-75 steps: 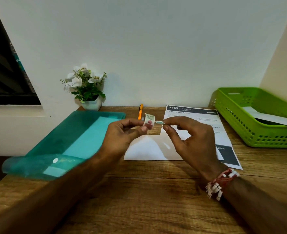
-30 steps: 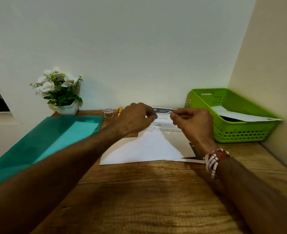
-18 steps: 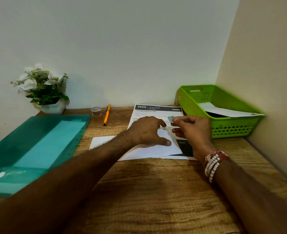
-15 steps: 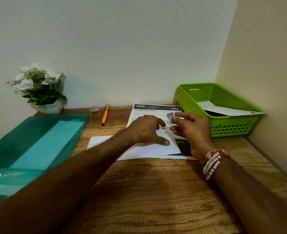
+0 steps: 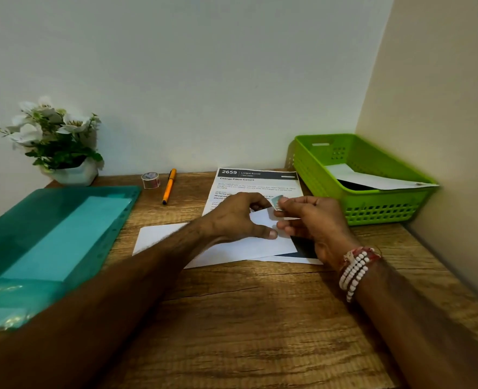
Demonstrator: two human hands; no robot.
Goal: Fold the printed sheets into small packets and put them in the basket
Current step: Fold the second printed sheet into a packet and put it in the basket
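A folded white sheet [image 5: 170, 238] lies in the middle of the wooden desk, on top of a printed sheet [image 5: 257, 179] headed "2659". My left hand [image 5: 236, 219] rests on the folded sheet's right end, and its curled fingers and thumb hold the raised edge there. My right hand [image 5: 312, 221] pinches a small piece of tape [image 5: 277, 203] just above that edge, close to my left fingertips. The green basket [image 5: 372, 211] stands at the right against the wall, and a folded packet [image 5: 372, 179] lies inside it.
A teal plastic folder [image 5: 49, 242] covers the desk's left side. A tape roll [image 5: 150, 180] and an orange pen [image 5: 169, 186] lie near the back wall. A potted white flower [image 5: 58, 141] stands at the back left. A wall runs close along the right.
The tape roll left my left hand and now stands by the pen. My left hand came down onto the folded sheet. My right hand carried the tape piece down toward the sheet's edge.
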